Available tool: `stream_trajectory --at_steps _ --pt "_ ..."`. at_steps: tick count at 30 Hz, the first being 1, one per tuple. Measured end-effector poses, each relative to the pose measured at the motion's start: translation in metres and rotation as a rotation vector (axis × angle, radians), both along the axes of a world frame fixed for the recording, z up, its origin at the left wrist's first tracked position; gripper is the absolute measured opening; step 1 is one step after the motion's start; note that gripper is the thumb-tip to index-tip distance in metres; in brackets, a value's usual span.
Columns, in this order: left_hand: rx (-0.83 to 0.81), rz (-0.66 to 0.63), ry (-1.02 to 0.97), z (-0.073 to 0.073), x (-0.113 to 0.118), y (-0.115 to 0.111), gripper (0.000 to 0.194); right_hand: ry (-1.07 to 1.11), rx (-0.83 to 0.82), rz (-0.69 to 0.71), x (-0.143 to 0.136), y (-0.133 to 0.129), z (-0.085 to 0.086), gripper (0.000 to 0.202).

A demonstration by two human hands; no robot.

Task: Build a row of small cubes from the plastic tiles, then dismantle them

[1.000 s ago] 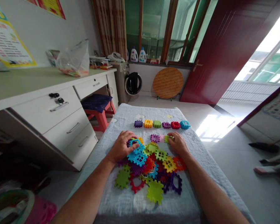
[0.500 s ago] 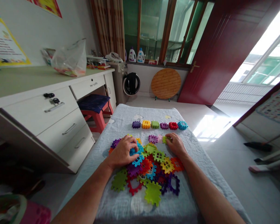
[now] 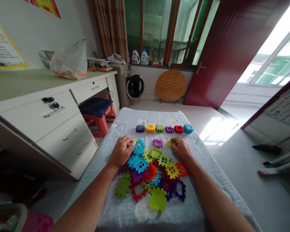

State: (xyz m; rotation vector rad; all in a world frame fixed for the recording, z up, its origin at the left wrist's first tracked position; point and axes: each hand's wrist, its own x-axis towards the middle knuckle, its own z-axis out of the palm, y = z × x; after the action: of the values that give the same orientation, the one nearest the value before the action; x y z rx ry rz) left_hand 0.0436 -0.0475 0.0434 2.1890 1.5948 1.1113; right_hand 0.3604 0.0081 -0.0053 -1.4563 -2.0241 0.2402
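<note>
My left hand (image 3: 122, 150) is at the left edge of a pile of notched plastic tiles, its fingers pinched together beside a blue tile (image 3: 139, 147); what they grip is mostly hidden. My right hand (image 3: 182, 148) has its fingers closed on a small green tile (image 3: 169, 144), right of a flat purple tile (image 3: 157, 143). Between my forearms lie more tiles, among them a yellow one (image 3: 172, 170), a large green one (image 3: 158, 199) and a dark purple frame (image 3: 179, 189). Beyond my hands stands a row of assembled blocks, from purple (image 3: 140, 129) to blue (image 3: 188, 128).
A pale blue cloth (image 3: 125, 120) covers the table. On the left are a white desk (image 3: 38, 119) with a plastic bag (image 3: 71, 62) and a red stool (image 3: 100, 124). A round wooden board (image 3: 171, 85) leans by the far wall, near a red door (image 3: 219, 58).
My left hand has moved left and slightly away from me, off the blue tiles, and its fingers have drawn together. My right hand stays at the green tile.
</note>
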Motion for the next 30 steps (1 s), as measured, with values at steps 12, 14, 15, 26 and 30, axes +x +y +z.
stream_trajectory --at_steps 12,14,15,26,30 --pt "0.077 0.047 0.273 -0.008 0.004 0.003 0.025 0.023 0.001 0.007 0.001 -0.001 0.0 0.019" --pt "0.069 0.013 0.302 -0.009 0.005 0.001 0.033 0.026 0.003 0.01 0.001 -0.001 0.0 0.019" --pt "0.061 -0.006 0.319 -0.009 0.006 0.0 0.039 0.028 0.005 0.01 0.001 -0.001 0.0 0.019" --pt "0.027 -0.022 0.326 -0.008 0.005 0.0 0.04 0.025 -0.005 0.008 0.001 -0.001 0.0 0.02" --pt "0.031 -0.022 0.306 -0.006 0.0 0.0 0.046 0.034 0.003 0.004 0.001 -0.001 -0.001 0.02"
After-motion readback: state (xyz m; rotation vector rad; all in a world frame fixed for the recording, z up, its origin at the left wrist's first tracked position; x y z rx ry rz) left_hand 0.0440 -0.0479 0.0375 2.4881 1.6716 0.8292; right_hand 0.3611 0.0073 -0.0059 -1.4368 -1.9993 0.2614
